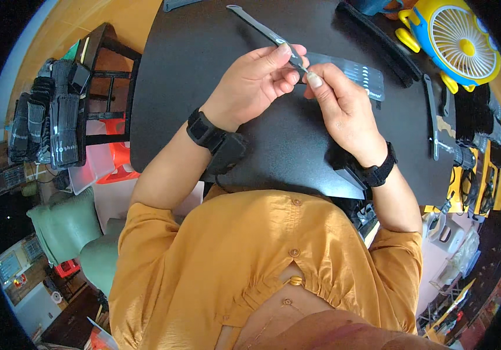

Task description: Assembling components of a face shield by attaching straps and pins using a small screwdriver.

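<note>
A narrow dark grey strap [256, 24] with a rounded far end and small pale print slants above the black table. My left hand [256, 81] grips it near its lower end, thumb on top. There my right hand [341, 111] pinches the tip between thumb and finger; a small light bit shows at the fingertips, too small to name. Behind the right hand lies a flat grey card [372, 80] with a row of white marks, partly covered by the fingers. Each wrist wears a black band with a dark box.
A yellow and blue fan [465, 44] stands at the far right, beside a long black fuzzy strip [382, 46]. Another grey strap [431, 116] lies along the table's [180, 87] right side. Bundled dark straps [63, 116] sit on a stand at left, near a red stool [119, 157].
</note>
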Action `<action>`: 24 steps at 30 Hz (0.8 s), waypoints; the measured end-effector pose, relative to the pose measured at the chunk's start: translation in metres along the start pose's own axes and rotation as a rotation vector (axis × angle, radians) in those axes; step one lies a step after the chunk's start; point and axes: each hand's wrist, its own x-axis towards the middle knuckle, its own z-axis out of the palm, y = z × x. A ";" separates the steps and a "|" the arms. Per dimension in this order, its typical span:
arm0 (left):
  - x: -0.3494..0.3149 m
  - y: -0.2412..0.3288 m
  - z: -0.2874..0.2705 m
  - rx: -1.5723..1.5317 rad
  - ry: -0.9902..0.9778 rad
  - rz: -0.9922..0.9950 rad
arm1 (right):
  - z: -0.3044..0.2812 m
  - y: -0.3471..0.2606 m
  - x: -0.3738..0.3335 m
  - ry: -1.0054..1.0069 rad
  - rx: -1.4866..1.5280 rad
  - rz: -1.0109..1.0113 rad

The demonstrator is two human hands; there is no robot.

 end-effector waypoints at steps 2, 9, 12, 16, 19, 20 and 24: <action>0.000 0.000 0.000 -0.046 -0.005 -0.019 | 0.000 -0.001 0.000 -0.001 -0.006 -0.008; 0.000 -0.002 -0.003 -0.085 -0.017 -0.058 | 0.001 0.002 0.000 -0.002 0.007 -0.021; -0.001 -0.002 -0.002 -0.104 -0.008 -0.067 | 0.001 0.001 0.000 -0.011 0.024 -0.012; -0.001 -0.002 -0.003 -0.055 -0.004 -0.044 | 0.002 0.002 -0.001 0.003 0.024 0.001; -0.002 -0.005 -0.001 -0.027 0.026 -0.035 | 0.001 0.001 -0.001 -0.017 0.011 0.016; -0.002 -0.006 -0.001 -0.023 0.058 -0.026 | 0.001 -0.002 -0.001 -0.006 0.025 0.066; -0.002 -0.007 -0.005 -0.027 0.047 -0.033 | 0.004 -0.009 0.001 0.144 0.018 0.033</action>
